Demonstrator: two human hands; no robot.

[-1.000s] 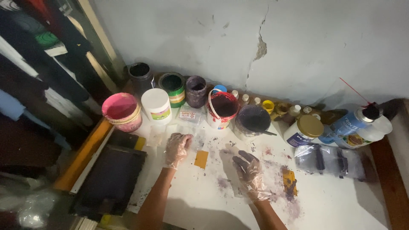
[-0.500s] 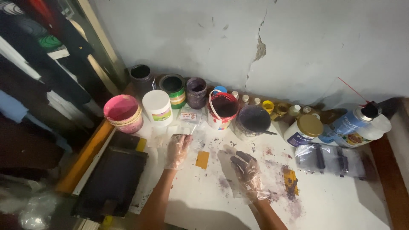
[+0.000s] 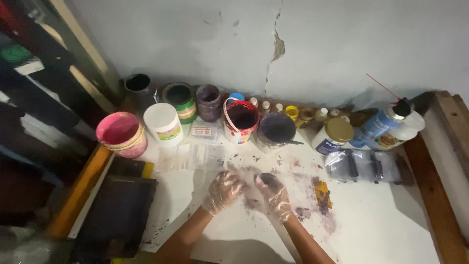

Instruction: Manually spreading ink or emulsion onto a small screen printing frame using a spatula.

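White stained table (image 3: 391, 230) against cracked grey wall (image 3: 317, 44)

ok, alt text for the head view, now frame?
Two hands in clear plastic gloves, the left hand and right hand, meet over a stained white table. Behind them a row of paint tubs lines the cracked wall, among them a pink tub and a red-rimmed bucket. A dark screen frame lies at left.
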